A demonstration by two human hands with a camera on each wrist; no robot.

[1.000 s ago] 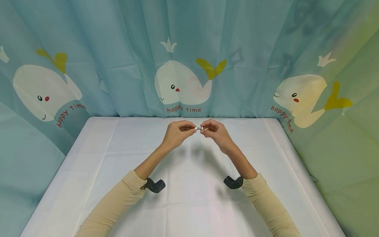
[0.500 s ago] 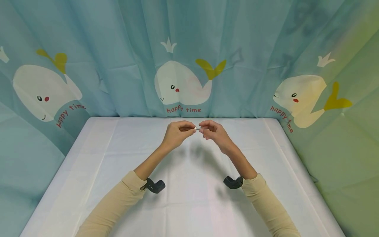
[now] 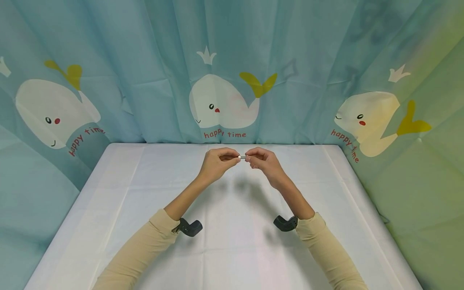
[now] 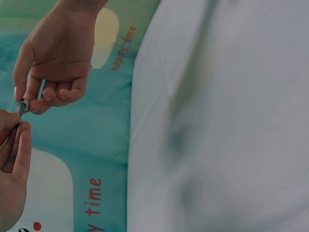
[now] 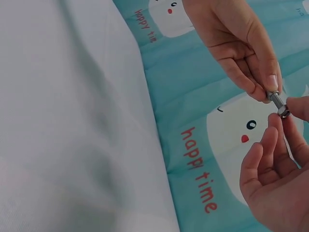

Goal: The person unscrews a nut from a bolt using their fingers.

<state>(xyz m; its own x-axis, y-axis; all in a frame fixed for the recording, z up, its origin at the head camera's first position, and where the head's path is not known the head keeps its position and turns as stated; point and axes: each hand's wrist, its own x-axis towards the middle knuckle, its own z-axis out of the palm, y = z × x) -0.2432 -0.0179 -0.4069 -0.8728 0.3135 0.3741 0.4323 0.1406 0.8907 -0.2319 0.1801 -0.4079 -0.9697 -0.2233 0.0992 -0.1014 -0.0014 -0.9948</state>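
In the head view a small metal bolt [image 3: 243, 157] is held level above the far part of the table. My left hand [image 3: 215, 162] pinches one end of it between thumb and fingers. At the other end, my right hand [image 3: 264, 162] has its thumb and index finger about a hex nut [image 5: 283, 112], which sits on the bolt's threaded shank [image 5: 277, 101] in the right wrist view. The right hand's other fingers are loosely bent, away from the bolt. In the left wrist view fingertips partly cover the bolt [image 4: 21, 110].
A white cloth covers the table [image 3: 232, 257]. Behind and at both sides hangs a blue-green curtain [image 3: 156, 104] printed with whales. Dark wrist-worn devices [image 3: 191, 228] stick out inward from both sleeves.
The right thumb and fingers shifted toward the left hand along the bolt, loosened, then drew back slightly and closed about the nut again. My left hand has kept still.
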